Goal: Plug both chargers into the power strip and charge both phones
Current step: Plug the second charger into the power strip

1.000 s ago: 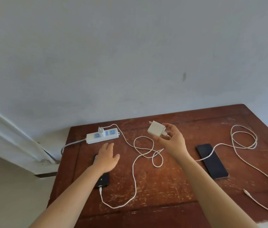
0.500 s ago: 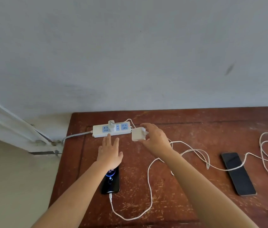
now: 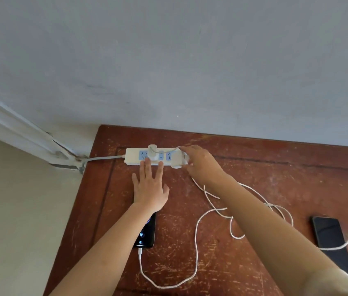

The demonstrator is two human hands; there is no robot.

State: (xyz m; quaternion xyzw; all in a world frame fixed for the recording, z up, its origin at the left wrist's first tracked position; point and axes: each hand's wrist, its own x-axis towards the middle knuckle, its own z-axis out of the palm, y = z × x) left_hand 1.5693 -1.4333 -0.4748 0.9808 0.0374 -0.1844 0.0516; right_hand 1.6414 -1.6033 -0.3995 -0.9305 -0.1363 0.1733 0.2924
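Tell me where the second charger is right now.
The second charger is in the right hand, at the right end of the power strip, far left on the table.

Soft even daylight, faint shadows, mild blur (edges bowed by wide-angle lens)

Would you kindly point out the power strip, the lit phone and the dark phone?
power strip point(image 3: 131, 155): head view, bare left end of its casing.
lit phone point(image 3: 145, 235): head view, glowing screen below the left forearm.
dark phone point(image 3: 328, 233): head view, middle of its black screen.
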